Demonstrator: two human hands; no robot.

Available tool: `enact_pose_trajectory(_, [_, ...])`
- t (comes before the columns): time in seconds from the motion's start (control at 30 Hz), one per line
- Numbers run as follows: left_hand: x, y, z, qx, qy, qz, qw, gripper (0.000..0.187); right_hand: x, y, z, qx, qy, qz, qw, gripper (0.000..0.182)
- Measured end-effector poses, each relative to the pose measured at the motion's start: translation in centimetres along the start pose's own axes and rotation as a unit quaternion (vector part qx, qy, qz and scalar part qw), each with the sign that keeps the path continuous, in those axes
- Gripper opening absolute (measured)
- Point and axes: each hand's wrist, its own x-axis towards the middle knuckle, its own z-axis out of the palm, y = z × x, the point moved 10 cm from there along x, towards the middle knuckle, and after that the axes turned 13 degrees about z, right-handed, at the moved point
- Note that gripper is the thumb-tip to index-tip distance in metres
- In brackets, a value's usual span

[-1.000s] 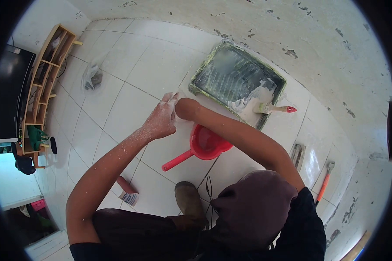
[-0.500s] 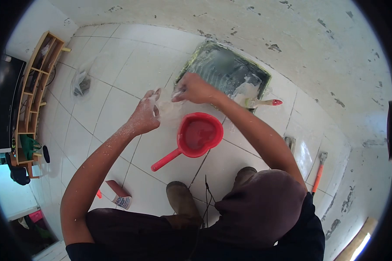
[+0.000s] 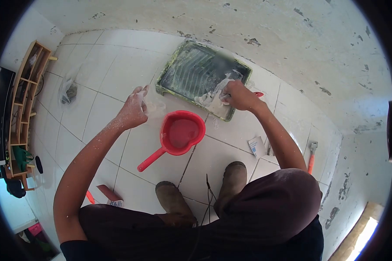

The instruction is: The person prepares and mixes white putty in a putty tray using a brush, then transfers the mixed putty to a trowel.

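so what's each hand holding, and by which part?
Right hand is closed on the paintbrush at the paint tray, apparently gripping the handle; only the red tip shows. Left hand holds nothing, fingers loose above the floor beside the red scoop.

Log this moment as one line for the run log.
right hand: on brush in paint tray | left hand: free, raised over floor | red scoop: between hands

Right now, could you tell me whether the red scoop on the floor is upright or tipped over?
Upright: the red scoop rests on the tiles, bowl facing up.
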Motion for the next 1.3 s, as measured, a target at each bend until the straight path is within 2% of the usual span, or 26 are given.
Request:
enact_pose_trajectory(0.07, [0.3, 0.9, -0.4, 0.02, -0.002, 0.013, 1.0, 0.082, -0.5, -0.2, 0.1, 0.016, 0.01, 0.001, 1.0, 0.018])
enact_pose_trajectory(0.13, [0.0, 0.9, -0.3, -0.042, -0.032, -0.047, 0.997, 0.083, -0.5, 0.0, 0.1, 0.031, 0.018, 0.002, 0.999, 0.016])
enact_pose_trajectory(0.23, [-0.6, 0.1, -0.1, 0.014, -0.015, -0.01, 1.0, 0.084, 0.7, 0.5, 0.5, 0.043, 0.037, -0.018, 0.998, 0.016])
enact_pose_trajectory(0.43, [-1.2, 0.5, -0.7, -0.001, -0.023, -0.04, 0.999, 0.086, 1.2, 1.0, 0.2, 0.027, 0.06, -0.035, 0.997, 0.017])
enact_pose_trajectory(0.57, [-1.1, -0.3, -0.3, 0.048, -0.012, 0.008, 0.999, 0.087, 0.4, 1.2, 0.3, -0.005, 0.025, -0.011, 1.0, 0.018])
enact_pose_trajectory(0.73, [-1.1, 0.5, -0.5, -0.006, -0.034, -0.041, 0.999, 0.088, 0.3, 1.4, 0.5, 0.007, 0.026, -0.022, 0.999, 0.02])
enact_pose_trajectory(0.93, [-1.5, 0.1, -0.3, 0.004, -0.023, -0.024, 0.999, 0.088, 0.3, 1.9, 1.7, -0.032, 0.022, -0.012, 0.999, 0.024])
enact_pose_trajectory(1.07, [-1.6, 0.5, -0.7, 0.011, -0.006, -0.007, 1.0, 0.087, 0.1, 1.8, 2.3, -0.036, 0.041, -0.039, 0.998, 0.021])
enact_pose_trajectory(1.13, [-1.7, 0.6, -0.7, -0.007, -0.028, -0.042, 0.999, 0.087, 0.1, 2.1, 2.5, -0.033, 0.044, -0.043, 0.998, 0.021])
enact_pose_trajectory(1.23, [-1.6, 0.2, -0.5, -0.012, -0.046, -0.052, 0.997, 0.088, 0.1, 1.6, 1.8, -0.042, 0.03, -0.031, 0.998, 0.021])
enact_pose_trajectory(1.3, [-1.8, -0.3, -0.1, -0.004, -0.044, -0.05, 0.998, 0.085, 0.3, 1.7, 1.6, -0.046, -0.008, 0.01, 0.999, 0.025])
